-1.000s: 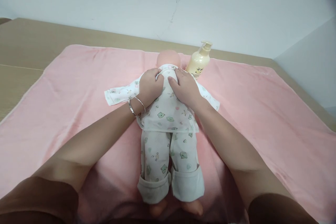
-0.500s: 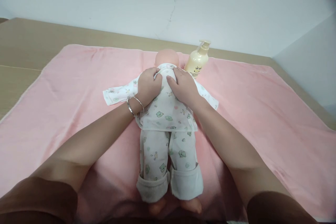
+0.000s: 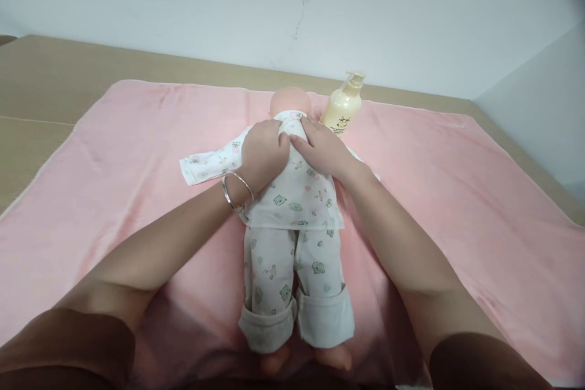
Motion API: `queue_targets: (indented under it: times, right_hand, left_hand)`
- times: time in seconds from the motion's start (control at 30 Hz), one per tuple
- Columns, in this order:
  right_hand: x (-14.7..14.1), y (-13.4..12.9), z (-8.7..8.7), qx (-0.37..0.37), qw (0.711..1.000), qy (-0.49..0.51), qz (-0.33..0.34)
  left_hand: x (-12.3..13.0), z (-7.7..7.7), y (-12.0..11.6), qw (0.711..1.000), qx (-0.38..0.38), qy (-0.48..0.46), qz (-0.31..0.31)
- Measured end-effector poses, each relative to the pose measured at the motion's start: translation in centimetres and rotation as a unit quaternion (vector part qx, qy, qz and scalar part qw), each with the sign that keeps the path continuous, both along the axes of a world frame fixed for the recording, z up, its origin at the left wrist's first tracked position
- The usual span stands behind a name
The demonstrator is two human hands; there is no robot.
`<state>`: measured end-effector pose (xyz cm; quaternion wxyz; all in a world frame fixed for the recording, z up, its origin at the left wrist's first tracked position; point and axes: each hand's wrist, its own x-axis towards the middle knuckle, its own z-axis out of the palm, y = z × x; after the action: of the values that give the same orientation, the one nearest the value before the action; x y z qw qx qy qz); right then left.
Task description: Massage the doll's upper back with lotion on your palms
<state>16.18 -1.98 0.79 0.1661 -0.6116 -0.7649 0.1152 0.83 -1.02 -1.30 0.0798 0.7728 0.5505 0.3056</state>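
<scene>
Left hand (image 3: 265,155): we shift inward, fingers curled, grip unclear.
Right hand (image 3: 325,147): fingers flat, thumb apart.
Shirt (image 3: 297,192): contact narrows, nearer blanket (image 3: 457,195) far edge.

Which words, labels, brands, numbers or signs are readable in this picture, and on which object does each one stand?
No text can be read with certainty.
Pump bottle: dark print below a small animal picture; too small and blurred to read.
Shirt and trousers: printed small figures, no readable words.
Wall: thin dark marks, no letters to make out.
</scene>
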Motion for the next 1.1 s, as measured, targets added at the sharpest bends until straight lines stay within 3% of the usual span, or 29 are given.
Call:
queue_targets:
  times: [0.13, 0.27, 0.37, 0.6, 0.73, 0.97, 1.1]
  right_hand:
    - [-0.6, -0.6, 0.8, -0.02, 0.999, -0.035, -0.014]
    - [-2.7, -2.8, 0.9, 0.037, 0.993, -0.096, -0.059]
    - [-3.2, -3.6, 0.8, 0.052, 0.992, -0.101, -0.048]
    - [-1.1, -0.7, 0.6, 0.006, 0.998, -0.053, -0.043]
    - [-1.8, -1.1, 0.4, 0.009, 0.993, -0.098, -0.059]
    - [-3.3, -4.0, 0.3, 0.063, 0.989, -0.121, -0.05]
    - [-2.8, -3.6, 0.7, 0.05, 0.994, -0.086, -0.043]
  left_hand:
    - [0.6, 0.5, -1.4, 0.996, 0.029, 0.084, -0.024]
    - [-0.1, 0.7, 0.3, 0.996, -0.036, 0.076, -0.03]
    - [-0.6, 0.9, 1.5, 0.995, -0.081, 0.057, -0.002]
    - [0.0, 1.2, -1.0, 0.984, -0.002, 0.177, -0.029]
    - [-0.3, 1.3, -0.7, 0.969, 0.008, 0.224, -0.105]
    - [-1.0, 1.8, 1.7, 0.991, -0.109, 0.07, -0.022]
    - [-1.0, 1.8, 1.6, 0.992, -0.102, 0.065, -0.023]
